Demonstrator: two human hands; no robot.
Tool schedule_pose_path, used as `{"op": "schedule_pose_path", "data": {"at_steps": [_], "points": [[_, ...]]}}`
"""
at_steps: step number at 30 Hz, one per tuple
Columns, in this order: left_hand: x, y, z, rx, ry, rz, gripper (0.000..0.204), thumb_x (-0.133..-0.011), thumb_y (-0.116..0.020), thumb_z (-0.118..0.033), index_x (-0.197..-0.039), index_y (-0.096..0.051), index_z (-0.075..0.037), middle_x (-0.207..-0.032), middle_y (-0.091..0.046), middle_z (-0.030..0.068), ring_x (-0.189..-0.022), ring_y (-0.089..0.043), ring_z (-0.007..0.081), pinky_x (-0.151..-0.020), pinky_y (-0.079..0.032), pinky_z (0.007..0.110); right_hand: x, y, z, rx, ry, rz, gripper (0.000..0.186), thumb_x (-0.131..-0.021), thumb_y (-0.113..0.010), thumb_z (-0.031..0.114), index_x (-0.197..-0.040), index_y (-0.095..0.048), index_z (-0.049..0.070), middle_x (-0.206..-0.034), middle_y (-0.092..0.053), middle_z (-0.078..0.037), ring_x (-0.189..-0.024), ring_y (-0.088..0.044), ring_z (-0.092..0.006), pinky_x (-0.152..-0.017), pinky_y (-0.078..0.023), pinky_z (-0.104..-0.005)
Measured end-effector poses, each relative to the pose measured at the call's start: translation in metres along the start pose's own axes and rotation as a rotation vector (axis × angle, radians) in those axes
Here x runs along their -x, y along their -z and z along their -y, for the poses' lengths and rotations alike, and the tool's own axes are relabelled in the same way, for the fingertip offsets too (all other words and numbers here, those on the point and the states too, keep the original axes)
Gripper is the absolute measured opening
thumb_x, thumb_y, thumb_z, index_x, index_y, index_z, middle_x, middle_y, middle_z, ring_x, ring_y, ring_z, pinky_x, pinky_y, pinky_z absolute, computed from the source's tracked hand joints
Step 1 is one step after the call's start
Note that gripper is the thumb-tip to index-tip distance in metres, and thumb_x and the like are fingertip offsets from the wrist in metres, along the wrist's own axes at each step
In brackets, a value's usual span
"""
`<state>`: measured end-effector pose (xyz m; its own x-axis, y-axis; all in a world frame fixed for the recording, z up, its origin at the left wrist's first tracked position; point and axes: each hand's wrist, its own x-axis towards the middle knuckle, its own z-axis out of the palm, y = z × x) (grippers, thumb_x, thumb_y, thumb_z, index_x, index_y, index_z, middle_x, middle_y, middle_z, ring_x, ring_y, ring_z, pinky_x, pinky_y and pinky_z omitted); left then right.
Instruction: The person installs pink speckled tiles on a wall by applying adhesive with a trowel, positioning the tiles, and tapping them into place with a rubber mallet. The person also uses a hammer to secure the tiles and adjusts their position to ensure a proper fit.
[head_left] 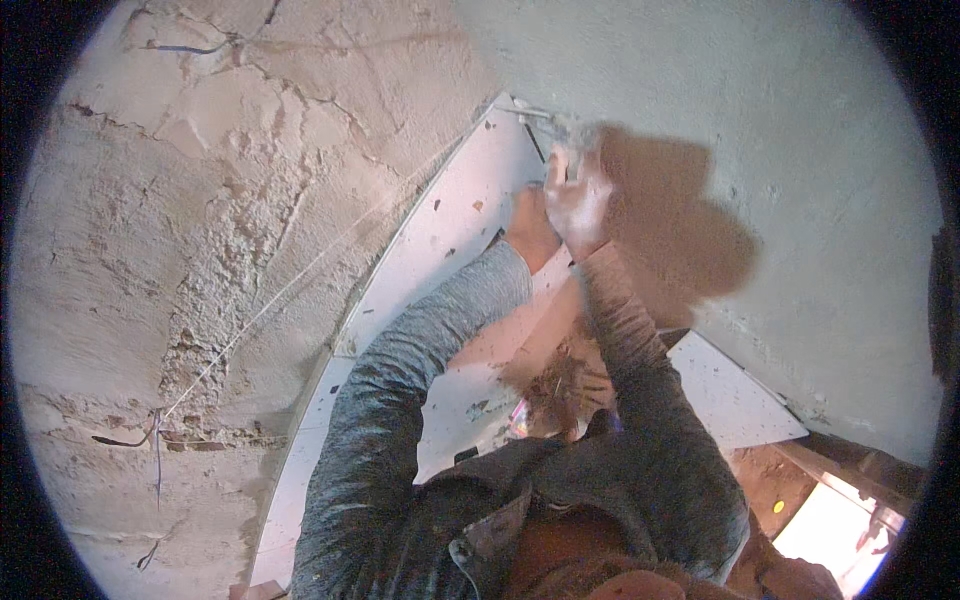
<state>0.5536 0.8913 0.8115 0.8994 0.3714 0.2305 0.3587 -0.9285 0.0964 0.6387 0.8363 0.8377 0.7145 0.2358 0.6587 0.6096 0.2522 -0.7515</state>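
Note:
Both my arms, in grey sleeves, reach to the far corner of a white slab with dark speckles [400, 250], where it meets the grey plastered wall [830, 180]. My left hand [533, 228] is bent at the wrist over the slab, close beside my right hand; its fingers are mostly hidden. My right hand [582, 205] is whitish, as if dusted, and touches or nearly touches the wall's lower edge at the corner. Its fingers are blurred, so I cannot make out whether anything is in them. Whitish paste or dust [570, 135] shows on the wall just beyond the fingertips.
On the left rises a rough, cracked beige wall [250, 200]. A thin string [270, 305] runs slantwise across it, and loose wires [125, 441] stick out. To the right lies another white slab piece [735, 390]. A bright opening [835, 525] shows at the lower right.

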Motion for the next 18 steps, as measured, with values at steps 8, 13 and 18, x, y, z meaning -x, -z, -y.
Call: {"op": "schedule_pose_path", "data": {"at_steps": [8, 13, 18], "points": [[-0.016, 0.032, -0.013, -0.224, 0.015, 0.256, 0.015, -0.084, -0.058, -0.013, -0.091, -0.069, -0.007, -0.087, -0.068, 0.0163, -0.088, -0.064, 0.0349, -0.077, -0.046, 0.045, -0.009, 0.012, 0.01, 0.06, 0.12, -0.074, 0.032, -0.09, -0.066, 0.016, -0.12, -0.06, 0.006, -0.105, -0.068, -0.021, -0.092, -0.068, -0.0415, -0.078, -0.056, -0.047], [0.0, -0.018, 0.015, -0.203, -0.165, -0.126, 0.022, -0.084, -0.059, -0.019, -0.101, -0.069, -0.009, -0.095, -0.063, 0.012, -0.093, -0.057, 0.0309, -0.077, -0.038, 0.043, -0.011, 0.004, 0.01, 0.114, 0.034, -0.026, 0.029, -0.091, -0.066, 0.016, -0.117, -0.061, 0.006, -0.106, -0.067, -0.023, -0.093, -0.067, -0.0428, -0.077, -0.055, -0.0483], [-0.007, 0.001, 0.002, -0.317, -0.037, 0.222, 0.032, -0.085, -0.058, -0.019, -0.114, -0.065, -0.007, -0.1, -0.062, 0.0129, -0.096, -0.054, 0.0304, -0.081, -0.035, 0.043, -0.007, 0.013, 0.014, 0.033, -0.019, -0.015, 0.028, -0.091, -0.066, 0.017, -0.115, -0.06, 0.005, -0.103, -0.066, -0.024, -0.088, -0.066, -0.0445, -0.074, -0.054, -0.0493]]}}
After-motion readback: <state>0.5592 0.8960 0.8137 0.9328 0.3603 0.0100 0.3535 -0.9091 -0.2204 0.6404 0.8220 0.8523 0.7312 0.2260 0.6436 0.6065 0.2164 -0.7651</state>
